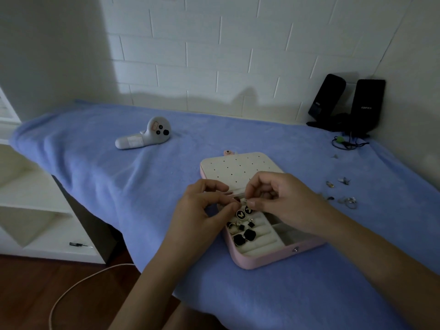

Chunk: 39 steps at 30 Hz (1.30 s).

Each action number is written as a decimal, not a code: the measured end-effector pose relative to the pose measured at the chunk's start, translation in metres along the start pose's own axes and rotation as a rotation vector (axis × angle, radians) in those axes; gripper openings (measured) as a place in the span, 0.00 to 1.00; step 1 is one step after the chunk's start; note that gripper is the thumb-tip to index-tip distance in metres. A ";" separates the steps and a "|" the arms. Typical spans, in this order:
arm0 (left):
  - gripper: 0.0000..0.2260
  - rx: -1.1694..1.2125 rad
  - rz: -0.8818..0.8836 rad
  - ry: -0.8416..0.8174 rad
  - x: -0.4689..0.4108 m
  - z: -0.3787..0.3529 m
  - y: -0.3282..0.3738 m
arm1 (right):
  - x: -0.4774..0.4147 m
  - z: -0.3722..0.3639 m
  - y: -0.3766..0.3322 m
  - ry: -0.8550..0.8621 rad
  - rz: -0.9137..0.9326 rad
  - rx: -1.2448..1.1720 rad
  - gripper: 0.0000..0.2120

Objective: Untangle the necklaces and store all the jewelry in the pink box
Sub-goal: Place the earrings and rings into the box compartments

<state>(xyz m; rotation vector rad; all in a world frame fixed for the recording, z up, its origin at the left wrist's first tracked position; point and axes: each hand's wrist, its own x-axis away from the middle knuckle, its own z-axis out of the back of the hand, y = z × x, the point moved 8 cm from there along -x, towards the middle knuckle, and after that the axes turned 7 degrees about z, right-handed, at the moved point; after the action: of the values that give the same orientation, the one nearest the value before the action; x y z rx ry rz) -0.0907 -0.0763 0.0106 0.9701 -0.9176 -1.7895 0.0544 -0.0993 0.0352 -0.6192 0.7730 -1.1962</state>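
The pink box [269, 260] lies open on the blue cloth, its cream lid [228, 165] with small holes folded back. Several black and gold earrings [245, 235] sit in the ring rolls on the box's left side. My left hand [202, 210] and my right hand [281, 201] meet above the box, fingertips pinched together on a small silvery piece of jewelry [244, 201]. Most of that piece is hidden by the fingers. Loose rings and small pieces [350, 202] lie on the cloth to the right of the box.
A white handheld controller [145, 136] lies at the back left of the blue cloth [119, 186]. Two black speakers [366, 103] with cables stand in the back right corner. White shelves [35, 210] and a cable on the wooden floor are at the left.
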 end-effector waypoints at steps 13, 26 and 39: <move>0.05 -0.044 -0.015 -0.021 0.002 -0.001 0.004 | 0.007 0.006 -0.004 0.106 0.047 0.190 0.07; 0.08 -0.124 0.067 -0.147 -0.007 -0.002 0.007 | 0.008 0.001 -0.013 -0.012 0.156 0.398 0.03; 0.07 -0.170 0.068 -0.134 -0.009 -0.006 0.013 | 0.011 0.049 0.002 0.135 0.035 0.241 0.03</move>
<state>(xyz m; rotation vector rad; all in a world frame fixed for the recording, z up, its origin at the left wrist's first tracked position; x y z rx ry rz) -0.0781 -0.0734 0.0215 0.7107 -0.8545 -1.8585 0.0970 -0.1082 0.0611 -0.3276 0.7350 -1.2853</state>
